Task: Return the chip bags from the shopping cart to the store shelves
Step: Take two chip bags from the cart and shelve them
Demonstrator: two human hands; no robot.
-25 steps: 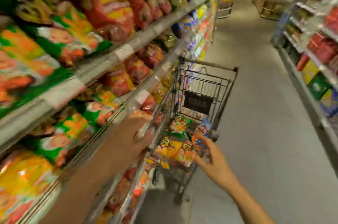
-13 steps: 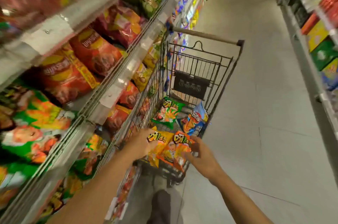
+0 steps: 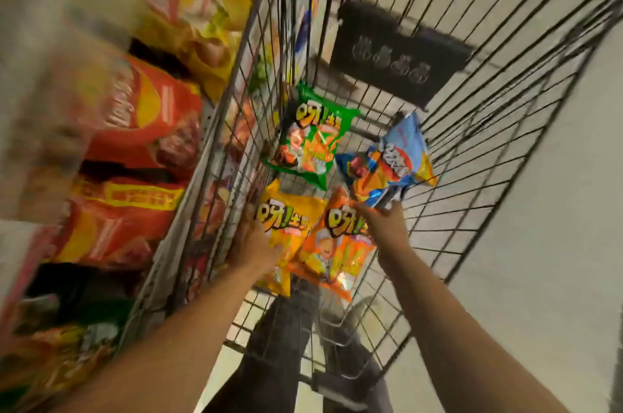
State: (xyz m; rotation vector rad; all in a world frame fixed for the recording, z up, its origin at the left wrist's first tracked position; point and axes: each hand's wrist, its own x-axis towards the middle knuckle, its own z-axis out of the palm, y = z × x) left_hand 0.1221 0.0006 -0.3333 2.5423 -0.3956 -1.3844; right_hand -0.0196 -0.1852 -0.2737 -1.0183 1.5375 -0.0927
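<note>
Store shelves (image 3: 128, 149) packed with red and yellow snack bags fill the left side, blurred by motion. Compared with half a second ago, the view has dropped much closer over the wire shopping cart (image 3: 488, 149), and both hands now reach deeper inside. Left hand (image 3: 253, 244) grips the yellow chip bag (image 3: 290, 227) at its left edge, fingers curled round it. Right hand (image 3: 384, 227) pinches the top of the orange chip bag (image 3: 333, 254). Beyond the fingertips lie a green chip bag (image 3: 310, 139) and a blue chip bag (image 3: 387, 163), both untouched.
</note>
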